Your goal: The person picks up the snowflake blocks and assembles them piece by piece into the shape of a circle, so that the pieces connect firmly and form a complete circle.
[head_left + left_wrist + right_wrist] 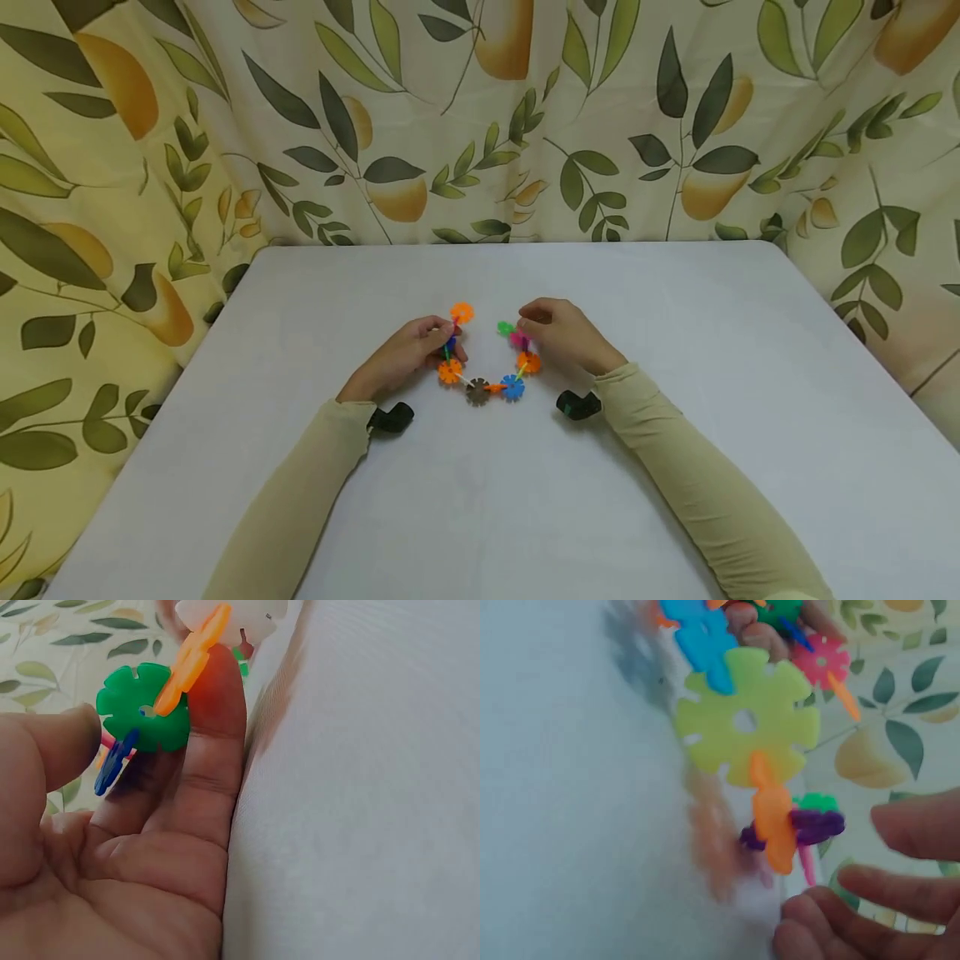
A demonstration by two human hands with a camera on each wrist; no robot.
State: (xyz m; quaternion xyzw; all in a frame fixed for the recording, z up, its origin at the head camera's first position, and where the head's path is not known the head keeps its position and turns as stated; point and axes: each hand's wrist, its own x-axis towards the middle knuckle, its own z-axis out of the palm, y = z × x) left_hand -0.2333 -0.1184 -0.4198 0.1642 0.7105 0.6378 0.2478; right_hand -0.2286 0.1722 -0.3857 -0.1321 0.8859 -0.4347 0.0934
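A curved chain of interlocking plastic discs (477, 392), notched like snowflakes, lies between the two hands in a U shape. My left hand (412, 348) holds its left arm near a blue disc (116, 763) and a green disc (135, 705), thumb on one side and fingers behind. An orange disc (462, 312) tops that end. At the other end are a purple disc (817, 826), a pink disc (519, 339) and a bright green disc (506, 328). Beside them is my right hand (566, 332); in the right wrist view its thumb and fingers are spread apart, holding nothing.
A white-covered table (465, 508) spreads under the hands. Dark wrist-worn devices (579, 406) sit below both wrists. A leaf-and-fruit patterned curtain (480, 125) hangs behind the table and at its sides.
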